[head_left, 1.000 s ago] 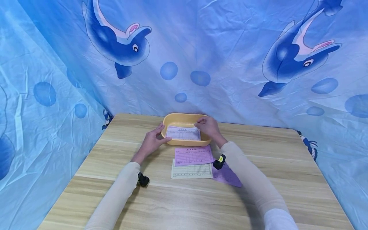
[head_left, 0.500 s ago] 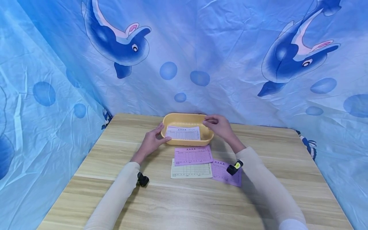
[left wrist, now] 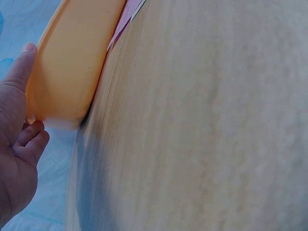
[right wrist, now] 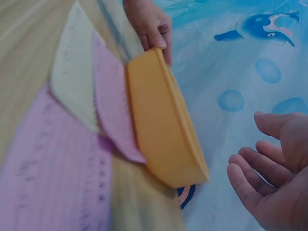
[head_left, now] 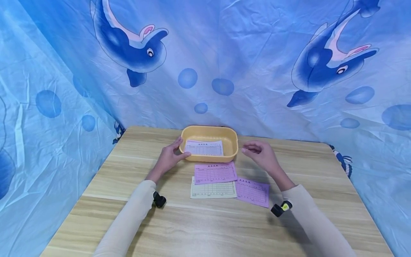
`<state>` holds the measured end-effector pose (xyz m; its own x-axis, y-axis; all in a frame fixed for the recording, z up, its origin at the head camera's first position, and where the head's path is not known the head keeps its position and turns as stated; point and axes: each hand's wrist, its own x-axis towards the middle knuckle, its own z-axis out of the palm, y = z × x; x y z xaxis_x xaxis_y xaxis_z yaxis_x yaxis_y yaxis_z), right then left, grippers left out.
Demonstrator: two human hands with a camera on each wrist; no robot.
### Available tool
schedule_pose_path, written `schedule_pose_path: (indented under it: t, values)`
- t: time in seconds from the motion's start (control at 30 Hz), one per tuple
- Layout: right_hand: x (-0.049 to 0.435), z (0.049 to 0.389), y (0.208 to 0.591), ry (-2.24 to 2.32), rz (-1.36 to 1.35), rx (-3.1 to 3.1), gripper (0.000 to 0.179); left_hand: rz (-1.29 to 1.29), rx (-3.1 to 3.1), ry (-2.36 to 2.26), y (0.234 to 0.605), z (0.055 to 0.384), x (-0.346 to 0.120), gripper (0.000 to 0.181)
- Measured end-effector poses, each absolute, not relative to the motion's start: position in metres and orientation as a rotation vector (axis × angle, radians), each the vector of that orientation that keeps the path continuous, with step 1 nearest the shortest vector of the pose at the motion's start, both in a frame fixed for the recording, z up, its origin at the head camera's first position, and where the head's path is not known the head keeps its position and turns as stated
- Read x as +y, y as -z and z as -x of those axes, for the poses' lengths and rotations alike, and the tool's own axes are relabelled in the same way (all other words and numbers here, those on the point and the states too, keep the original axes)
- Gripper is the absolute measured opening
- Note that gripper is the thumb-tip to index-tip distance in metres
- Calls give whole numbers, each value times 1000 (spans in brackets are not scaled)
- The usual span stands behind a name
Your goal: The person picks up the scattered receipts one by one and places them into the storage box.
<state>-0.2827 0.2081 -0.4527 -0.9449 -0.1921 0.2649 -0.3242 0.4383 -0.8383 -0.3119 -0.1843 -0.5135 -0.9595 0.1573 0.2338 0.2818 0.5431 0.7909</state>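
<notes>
A yellow plastic basket (head_left: 229,142) stands near the far edge of the table, with white and purple printed slips (head_left: 205,148) lying in its left part. My left hand (head_left: 170,156) grips the basket's left end, thumb over the front rim and fingers round the side. Apart from the basket's right end, my right hand (head_left: 261,154) hovers over the table with loosely bent fingers and nothing in them. In front of the basket, a purple slip (head_left: 215,172) overlaps a pale green slip (head_left: 213,190). A second purple slip (head_left: 253,192) lies to their right.
The wooden table (head_left: 199,228) carries all of this. Behind it hangs a blue curtain (head_left: 257,71) with printed dolphins, close to the basket's back. A black camera (head_left: 159,200) sits on the left wrist, another black camera (head_left: 281,208) on the right.
My right hand has moved from over the basket's right part out past its right end and toward me, uncovering the lower right purple slip. The left hand stays at the basket.
</notes>
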Motion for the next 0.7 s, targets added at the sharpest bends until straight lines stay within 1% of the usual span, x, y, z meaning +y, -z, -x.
schedule_pose_path:
  t: [0.3, 0.7]
  values:
    - [235, 254, 474, -1436, -326, -2613, 41, 381, -2630, 1408, 516, 314, -185, 96]
    - [269, 227, 505, -1366, -208, -2682, 43, 378, -2626, 1417, 516, 313, -185, 98]
